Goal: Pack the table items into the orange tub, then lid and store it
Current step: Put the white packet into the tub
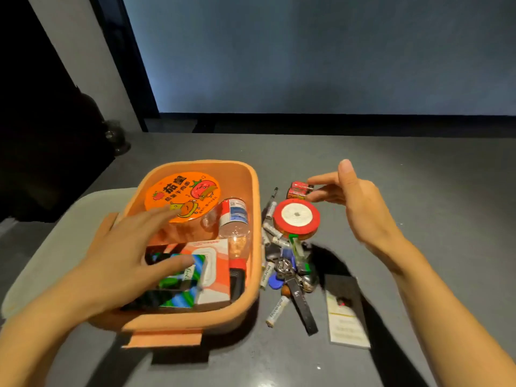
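Your right hand (346, 196) pinches the red batteries (299, 189) beside the tape roll (296, 216); grip firmly and lift clear. Your left hand (131, 252), fingers spread, rests inside the orange tub (252, 191) near the table's left edge; steady it there.

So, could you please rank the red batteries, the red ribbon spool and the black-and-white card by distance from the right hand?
1. Red batteries: at the right hand fingers.
2. Red ribbon spool: just below the fingers.
3. Black-and-white card: nearest the camera, farthest.
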The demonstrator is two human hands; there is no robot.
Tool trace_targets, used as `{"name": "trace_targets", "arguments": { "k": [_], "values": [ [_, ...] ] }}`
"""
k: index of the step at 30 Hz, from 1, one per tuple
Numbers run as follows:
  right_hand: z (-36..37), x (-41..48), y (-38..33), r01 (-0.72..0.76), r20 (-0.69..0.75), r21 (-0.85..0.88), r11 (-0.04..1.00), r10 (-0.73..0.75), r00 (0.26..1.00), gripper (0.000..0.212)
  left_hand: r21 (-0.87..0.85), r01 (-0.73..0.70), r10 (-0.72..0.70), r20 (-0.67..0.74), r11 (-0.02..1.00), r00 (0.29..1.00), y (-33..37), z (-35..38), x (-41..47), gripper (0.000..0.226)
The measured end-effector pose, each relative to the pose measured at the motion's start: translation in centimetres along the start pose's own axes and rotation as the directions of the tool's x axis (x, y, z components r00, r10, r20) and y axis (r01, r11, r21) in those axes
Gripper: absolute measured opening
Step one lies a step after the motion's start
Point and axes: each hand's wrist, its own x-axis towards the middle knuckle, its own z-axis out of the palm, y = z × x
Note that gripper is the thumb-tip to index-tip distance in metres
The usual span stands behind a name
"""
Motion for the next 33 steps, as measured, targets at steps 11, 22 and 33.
{"name": "trace_targets", "arguments": {
  "k": [11, 22, 33],
  "values": [
    [-7.2, -2.9, 10.1, -0.204, 0.357, -0.188, 0.961, 0.261, 0.897, 0.056, -0.165, -0.105, 0.151, 0.298, 0.981, 0.943, 15.7, 16.8, -0.7, 0.109],
    [-9.1, -2.6, 11.1, -0.342, 0.285, 0.059, 0.938, 0.312, 0.906, 0.045, 0.108, -0.252, 0.196, 0.369, 0.962, 0.908, 17.3, 18.8, 2.7, 0.114],
    [-2.2, -0.4, 0.4, -0.164, 0.543, 0.269, 0.949, -0.009, 0.839, 0.037, 0.109, -0.014, 0.029, -0.136, 0.994, 0.99, 14.2, 4.4, 1.8, 0.123]
  ]
}}
